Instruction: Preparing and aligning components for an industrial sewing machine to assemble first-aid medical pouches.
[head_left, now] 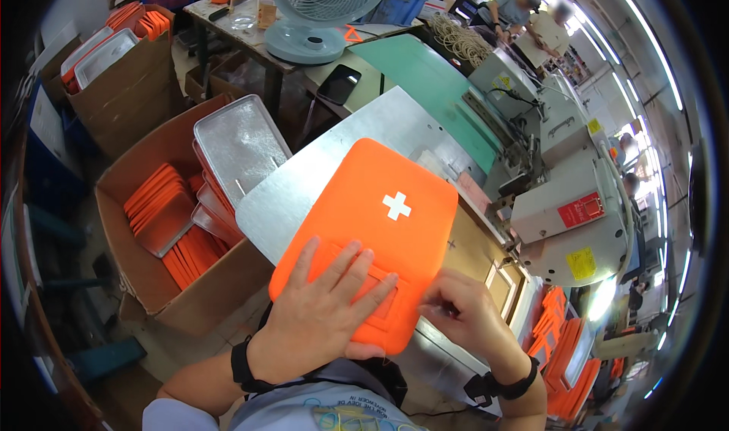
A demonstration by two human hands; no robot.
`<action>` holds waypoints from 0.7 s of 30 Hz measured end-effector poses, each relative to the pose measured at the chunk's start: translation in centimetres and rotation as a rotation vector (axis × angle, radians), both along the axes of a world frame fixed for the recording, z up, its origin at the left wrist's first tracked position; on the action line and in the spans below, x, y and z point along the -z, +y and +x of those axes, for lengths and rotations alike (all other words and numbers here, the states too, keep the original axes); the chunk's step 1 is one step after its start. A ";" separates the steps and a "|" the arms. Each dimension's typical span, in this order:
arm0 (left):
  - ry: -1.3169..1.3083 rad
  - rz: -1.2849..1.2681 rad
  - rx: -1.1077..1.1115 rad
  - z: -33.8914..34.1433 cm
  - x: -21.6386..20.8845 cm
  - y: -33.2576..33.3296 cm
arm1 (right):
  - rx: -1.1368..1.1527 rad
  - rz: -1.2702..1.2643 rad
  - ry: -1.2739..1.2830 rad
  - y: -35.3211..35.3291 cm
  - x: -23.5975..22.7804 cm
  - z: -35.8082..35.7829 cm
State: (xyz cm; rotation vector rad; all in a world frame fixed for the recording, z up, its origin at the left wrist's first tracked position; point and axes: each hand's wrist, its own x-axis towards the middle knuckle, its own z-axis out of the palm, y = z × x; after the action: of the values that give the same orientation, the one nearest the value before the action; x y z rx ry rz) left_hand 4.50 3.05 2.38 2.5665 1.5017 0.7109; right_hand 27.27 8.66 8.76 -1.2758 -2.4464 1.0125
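An orange first-aid case [364,226] with a white cross and a framed pocket panel lies tilted over the metal work plate [292,180], its near end by my body. My left hand [319,309] rests on the panel with its fingers spread, its thumb at the near edge. Beside the case's lower right edge is my right hand [463,309], its fingers curled together in a pinch. Whatever is between those fingertips is too small or hidden to make out.
To the left, a cardboard box [182,298] holds several orange case shells, with another full box [129,101] behind. A fan [304,44] and a phone [339,85] stand ahead. Sewing machine [562,233] sits right, above more orange pieces [566,355]. Two people work far off.
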 end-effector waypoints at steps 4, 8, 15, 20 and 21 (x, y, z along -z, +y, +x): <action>0.005 -0.002 -0.012 0.1 0.0 0.0 | 0.011 -0.005 -0.082 0.3 -0.5 -1.7; 0.016 0.009 -0.018 0.1 -0.1 0.0 | -0.064 0.057 -0.099 1.0 -0.3 -2.3; 0.009 0.005 -0.013 0.1 0.1 0.0 | -0.307 0.102 -0.182 3.0 0.1 -2.2; 0.014 -0.008 -0.012 0.1 -0.2 0.0 | -0.387 0.085 -0.249 3.6 0.2 -2.6; 0.006 -0.012 -0.013 0.0 -0.2 0.0 | -0.388 0.074 -0.225 3.3 0.6 -2.3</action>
State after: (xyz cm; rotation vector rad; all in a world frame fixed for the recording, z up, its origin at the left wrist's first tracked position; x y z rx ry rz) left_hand 4.47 3.06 2.57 2.5545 1.5210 0.6946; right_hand 24.96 11.96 8.20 -0.9571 -2.9536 0.8879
